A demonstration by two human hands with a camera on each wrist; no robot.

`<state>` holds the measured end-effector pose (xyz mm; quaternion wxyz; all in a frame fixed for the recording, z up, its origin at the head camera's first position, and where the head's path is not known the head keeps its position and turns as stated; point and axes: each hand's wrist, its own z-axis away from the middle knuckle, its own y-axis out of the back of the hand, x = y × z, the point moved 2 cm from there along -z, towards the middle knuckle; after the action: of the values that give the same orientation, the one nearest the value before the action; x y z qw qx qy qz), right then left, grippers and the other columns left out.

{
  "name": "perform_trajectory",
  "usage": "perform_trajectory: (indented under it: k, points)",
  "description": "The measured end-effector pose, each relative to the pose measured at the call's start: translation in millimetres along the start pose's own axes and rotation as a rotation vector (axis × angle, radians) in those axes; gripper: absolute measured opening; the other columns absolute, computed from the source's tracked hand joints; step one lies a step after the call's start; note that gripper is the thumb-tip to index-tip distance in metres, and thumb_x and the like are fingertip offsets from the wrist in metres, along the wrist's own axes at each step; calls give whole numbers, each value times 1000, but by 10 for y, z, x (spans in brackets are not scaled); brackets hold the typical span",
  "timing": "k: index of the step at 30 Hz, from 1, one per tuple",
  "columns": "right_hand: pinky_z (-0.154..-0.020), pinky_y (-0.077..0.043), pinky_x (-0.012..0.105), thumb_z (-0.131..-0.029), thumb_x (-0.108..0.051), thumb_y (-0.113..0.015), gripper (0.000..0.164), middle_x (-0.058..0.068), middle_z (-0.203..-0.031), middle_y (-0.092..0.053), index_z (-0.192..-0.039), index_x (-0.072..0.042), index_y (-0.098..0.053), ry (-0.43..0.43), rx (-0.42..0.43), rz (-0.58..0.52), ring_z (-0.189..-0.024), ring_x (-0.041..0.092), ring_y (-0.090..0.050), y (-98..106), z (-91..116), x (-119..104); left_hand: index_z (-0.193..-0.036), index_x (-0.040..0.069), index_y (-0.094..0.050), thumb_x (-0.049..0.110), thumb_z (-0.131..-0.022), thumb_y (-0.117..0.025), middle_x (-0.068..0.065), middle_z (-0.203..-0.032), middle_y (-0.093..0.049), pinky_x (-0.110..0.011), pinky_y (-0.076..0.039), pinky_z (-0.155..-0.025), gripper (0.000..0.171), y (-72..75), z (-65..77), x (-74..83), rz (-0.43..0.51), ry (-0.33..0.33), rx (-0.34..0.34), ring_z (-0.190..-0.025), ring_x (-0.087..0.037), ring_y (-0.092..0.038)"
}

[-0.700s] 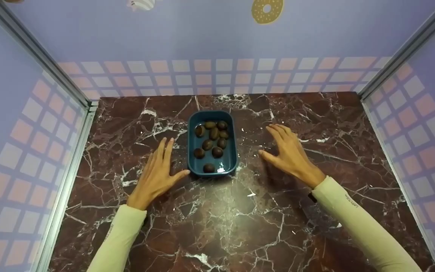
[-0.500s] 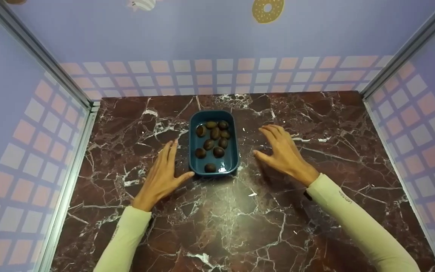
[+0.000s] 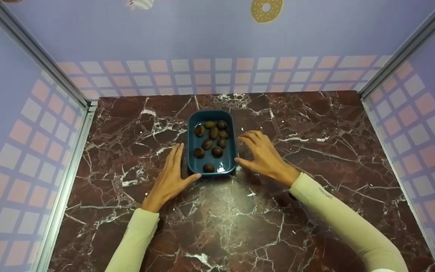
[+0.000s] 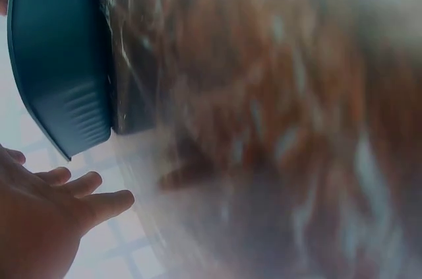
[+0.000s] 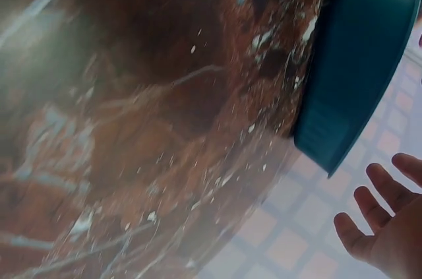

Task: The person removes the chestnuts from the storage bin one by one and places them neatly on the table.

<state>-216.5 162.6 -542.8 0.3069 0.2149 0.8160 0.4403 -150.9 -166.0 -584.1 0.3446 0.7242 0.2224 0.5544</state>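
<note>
In the head view a dark teal rectangular container (image 3: 196,165) with rounded corners stands on the table. Several brown, egg-shaped, nut-like things (image 3: 207,144) lie inside it, a lone one (image 3: 209,167) at the near end. My left hand (image 3: 169,183) is at the container's left side, fingers extended, the thumb tip by the near left corner. On the other side my right hand (image 3: 264,155) has its fingers bent slightly, fingertips and thumb close to the right wall. Both wrist views show the outer wall of the container (image 4: 62,55) (image 5: 356,61) with a gap before the fingers.
The dark red marbled table (image 3: 278,234) runs up to a lilac back wall (image 3: 210,37) with pink and white squares. Similar walls stand to the left and right, with metal rails (image 3: 70,81) at the corners.
Both hands have moved inward toward the container, the right one from farther away. The container and the things in it stay in place.
</note>
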Motion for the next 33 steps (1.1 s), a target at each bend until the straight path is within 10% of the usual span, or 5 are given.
perform_trajectory:
  k: [13,33]
  points:
    - [-106,-36,56,-87,-45,-77,58,7,-125,-64,-129,-7,-66,27,-12,-62,-124,29,-49,-361,-170,-45,-164,24,-6,55,-84,-78,-12,-168,-11,-62,-21,-116,112,-180,-40,-18,200,36,37,-154,-31,-11]
    - [-87,-30,47,-76,-33,-89,50,0,-117,-71,-118,-11,-75,-112,-131,-90,-110,27,-44,-555,-456,-83,-164,17,-4,54,-78,-83,-30,-164,-12,-70,-3,-115,123,-376,-119,-61,252,1,95,-150,-52,-5]
